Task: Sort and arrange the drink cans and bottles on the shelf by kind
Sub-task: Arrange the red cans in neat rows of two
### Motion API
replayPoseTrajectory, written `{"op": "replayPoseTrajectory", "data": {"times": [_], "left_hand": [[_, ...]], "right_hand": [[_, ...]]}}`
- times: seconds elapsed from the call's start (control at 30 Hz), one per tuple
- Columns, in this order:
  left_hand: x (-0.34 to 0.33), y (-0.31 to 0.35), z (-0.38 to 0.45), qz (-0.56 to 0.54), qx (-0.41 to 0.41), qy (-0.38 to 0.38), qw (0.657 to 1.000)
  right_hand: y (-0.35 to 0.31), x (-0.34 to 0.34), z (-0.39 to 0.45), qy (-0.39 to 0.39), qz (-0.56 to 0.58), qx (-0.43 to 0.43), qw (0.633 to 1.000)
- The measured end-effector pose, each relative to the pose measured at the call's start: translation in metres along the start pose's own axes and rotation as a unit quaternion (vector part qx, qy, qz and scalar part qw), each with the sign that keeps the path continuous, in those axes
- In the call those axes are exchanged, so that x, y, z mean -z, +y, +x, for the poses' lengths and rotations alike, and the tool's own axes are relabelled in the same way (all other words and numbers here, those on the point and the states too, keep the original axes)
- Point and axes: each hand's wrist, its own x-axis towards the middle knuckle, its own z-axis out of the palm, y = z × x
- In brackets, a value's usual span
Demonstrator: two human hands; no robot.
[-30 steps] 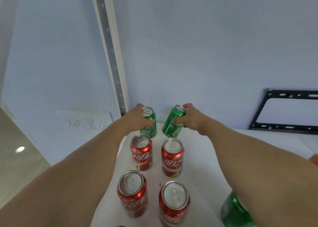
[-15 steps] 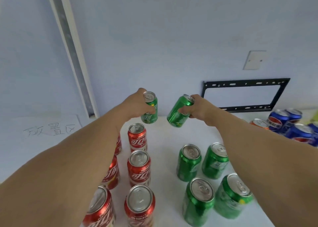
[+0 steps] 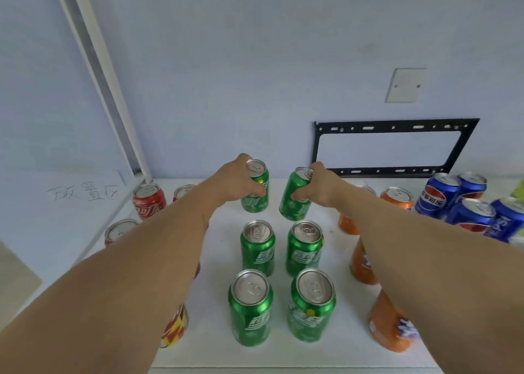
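Here, Pepsi cans point(image 3: 438, 196) far rt.

Two green cans held up behind standing green block: left-held green can point(image 3: 255, 188) nearly upright, right-held green can point(image 3: 296, 195) tilted, top leaning right. Standing green block point(image 3: 280, 280): four upright green cans, two rows of two, silver tops, on white shelf point(image 3: 348, 348). Red cans point(image 3: 149, 200) left of block, partly hidden. Orange cans point(image 3: 390, 324) right of block. Blue cans point(image 3: 465, 203) farther right, near back.

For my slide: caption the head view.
Both hands, left and right, hold green cans above the green rows.
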Motion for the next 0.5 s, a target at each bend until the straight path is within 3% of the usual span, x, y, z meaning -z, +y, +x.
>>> {"op": "replayPoseTrajectory", "data": {"times": [0.5], "left_hand": [[-0.048,-0.006,0.007,0.041,0.050,-0.045,0.997]], "right_hand": [[0.024,-0.022,0.001,-0.040,-0.074,0.019,0.996]]}}
